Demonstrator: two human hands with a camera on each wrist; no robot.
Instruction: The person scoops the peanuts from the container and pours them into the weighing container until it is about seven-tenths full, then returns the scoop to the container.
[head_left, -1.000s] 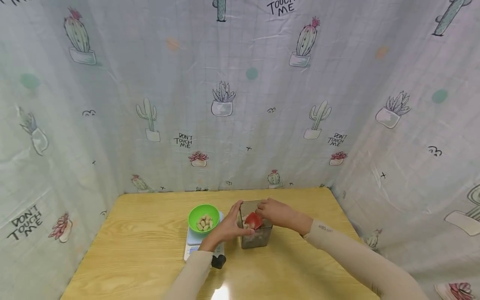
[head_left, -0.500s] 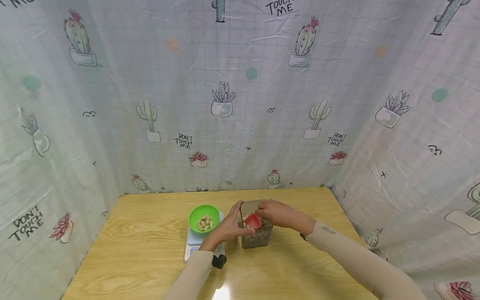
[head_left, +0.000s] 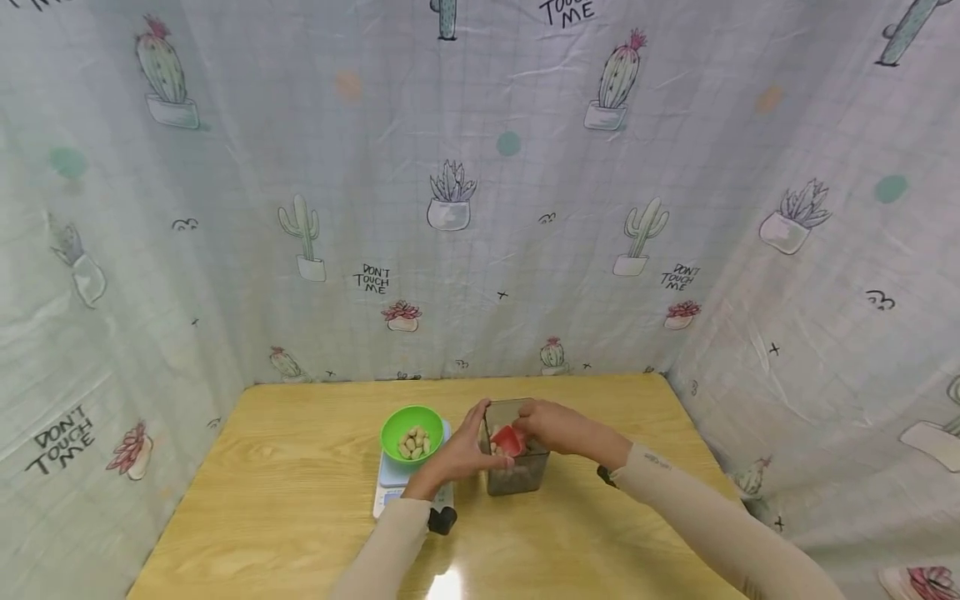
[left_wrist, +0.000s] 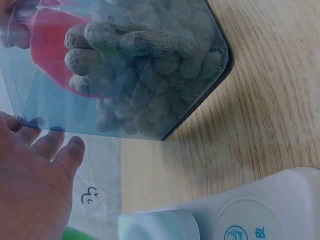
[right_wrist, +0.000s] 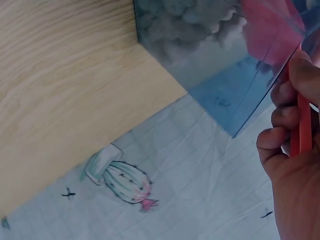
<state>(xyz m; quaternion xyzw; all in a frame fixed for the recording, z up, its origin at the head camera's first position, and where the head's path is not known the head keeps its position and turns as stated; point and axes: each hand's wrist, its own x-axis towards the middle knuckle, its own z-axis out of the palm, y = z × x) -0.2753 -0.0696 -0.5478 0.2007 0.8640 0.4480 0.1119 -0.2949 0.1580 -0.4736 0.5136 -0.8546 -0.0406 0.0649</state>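
Red scoop (head_left: 507,442), smoky see-through container (head_left: 525,480)

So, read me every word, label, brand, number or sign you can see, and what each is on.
"DON'T TOUCH ME": three times, on the pale cactus-print fabric backdrop.
"TOUCH ME": backdrop's top edge, partly cut off.
Backdrop's top left corner: cut-off fragment, unreadable.
White flat kitchen scale: blue marks and display, too small or blurred to read.
Beige right sleeve: dark print, too small.
No readable brand or number.
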